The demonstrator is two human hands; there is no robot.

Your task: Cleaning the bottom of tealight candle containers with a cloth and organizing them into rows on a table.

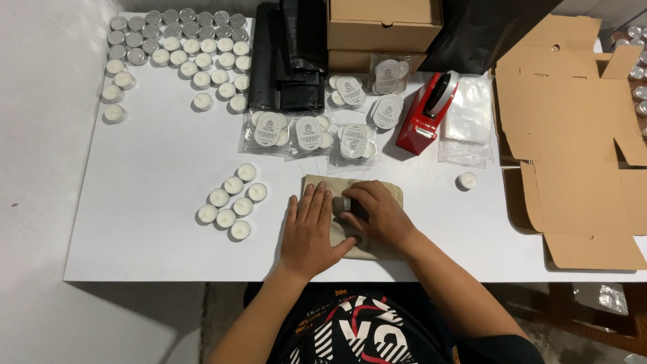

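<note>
We press the left hand (311, 229) flat on the beige pouch (317, 185) at the table's (135, 202) near edge (pinning it), while the right hand (377, 216) pinches a tealight (342, 203) at its mouth.

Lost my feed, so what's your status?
Left hand flat on beige pouch. Right hand pressing tealight onto it. Nothing blocking.

Several clear packets (306, 135) of candles, each with a round white label (308, 130), lie in a loose cluster at the middle of the tabletop (148, 168). Behind them stand two stacked brown cardboard boxes (383, 27). A stack of empty clear bags (466, 121) lies right of the cluster, and flattened cardboard boxes (573, 128) lie at the right edge.
</note>
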